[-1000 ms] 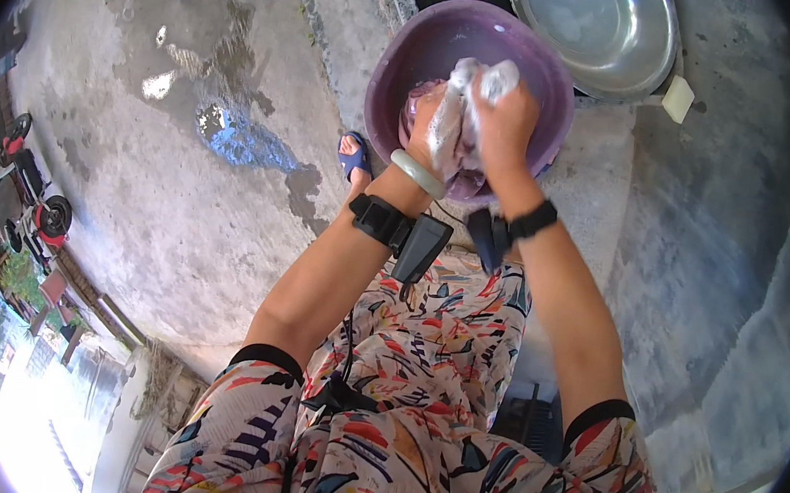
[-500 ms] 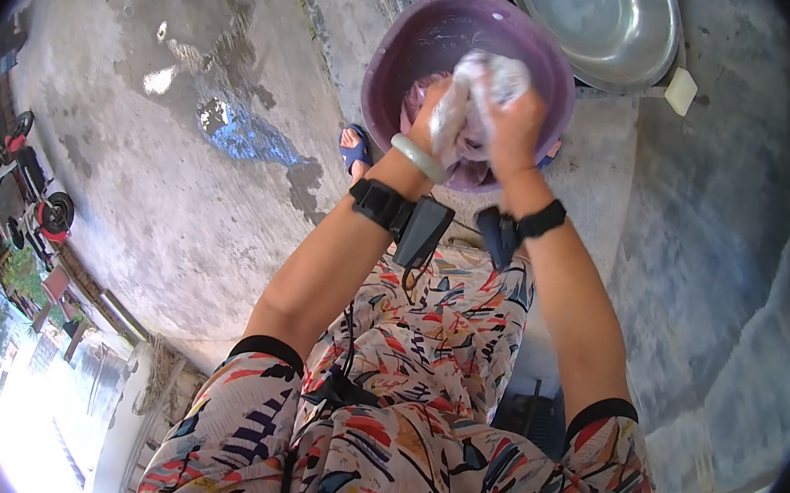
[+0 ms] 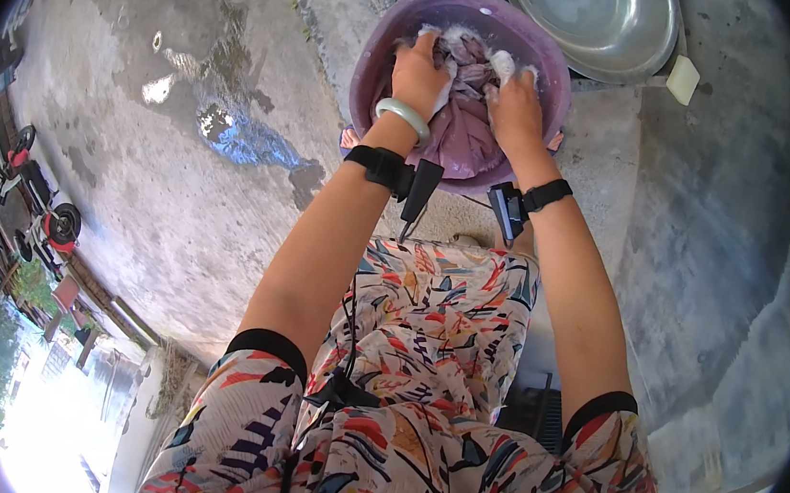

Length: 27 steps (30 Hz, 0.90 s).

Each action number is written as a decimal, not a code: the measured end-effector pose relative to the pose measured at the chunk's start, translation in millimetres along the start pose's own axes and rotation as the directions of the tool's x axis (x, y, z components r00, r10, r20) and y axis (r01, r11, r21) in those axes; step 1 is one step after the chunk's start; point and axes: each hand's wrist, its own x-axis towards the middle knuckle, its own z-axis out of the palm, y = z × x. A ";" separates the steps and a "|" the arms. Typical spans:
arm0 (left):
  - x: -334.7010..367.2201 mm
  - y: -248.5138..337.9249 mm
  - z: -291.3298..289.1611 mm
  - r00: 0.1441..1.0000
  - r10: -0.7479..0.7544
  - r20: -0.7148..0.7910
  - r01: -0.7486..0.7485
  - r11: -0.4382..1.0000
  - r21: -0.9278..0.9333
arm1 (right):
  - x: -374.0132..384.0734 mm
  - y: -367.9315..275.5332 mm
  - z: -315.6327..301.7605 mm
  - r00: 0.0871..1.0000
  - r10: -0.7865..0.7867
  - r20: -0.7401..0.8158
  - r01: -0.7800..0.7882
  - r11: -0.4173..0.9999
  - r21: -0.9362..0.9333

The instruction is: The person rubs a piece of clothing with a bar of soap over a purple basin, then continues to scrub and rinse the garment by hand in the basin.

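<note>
A purple plastic basin (image 3: pixel 366 80) stands in front of me with a wet mauve cloth (image 3: pixel 468 144) inside, foamy along its far part. My left hand (image 3: pixel 420 78), with a pale bangle above the wrist, is down in the basin's left side, its fingers closed on the cloth and white with suds. On the right side, my right hand (image 3: pixel 517 113) has its fingers curled round a bunched, soapy part of the same cloth. The cloth spreads between both hands toward the near wall. Foam partly hides the fingertips.
A shiny metal basin (image 3: pixel 668 46) sits at the far right, touching or close to the purple one. Beside it lies a pale yellow block (image 3: pixel 683 80), like soap. The concrete floor has a wet puddle (image 3: pixel 247 140) to the left. A red-and-black scooter (image 3: pixel 39 199) stands at far left.
My hands have moved apart and lowered into the basin. The cloth, bunched up between them before, now lies spread in it. The purple basin has shifted slightly left.
</note>
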 end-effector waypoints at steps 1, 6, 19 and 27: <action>1.8 -0.7 3.2 1.000 -0.002 -0.001 0.002 1.000 0.005 | 3.8 -6.7 -1.8 0.996 0.012 0.084 -0.012 1.000 0.002; 13.9 19.9 4.3 0.972 -0.130 0.198 0.142 0.989 -0.050 | 17.8 25.9 24.3 0.970 0.058 0.234 -0.040 0.996 -0.084; -21.5 45.1 -34.1 0.843 0.136 0.521 0.505 0.134 -0.852 | -12.9 -105.6 -65.8 0.937 -0.230 -0.264 0.336 0.805 0.490; -25.6 48.9 -30.5 0.772 -0.287 0.567 0.625 0.183 -0.759 | 27.7 -44.6 -33.5 0.972 0.170 -0.161 -0.107 0.934 0.340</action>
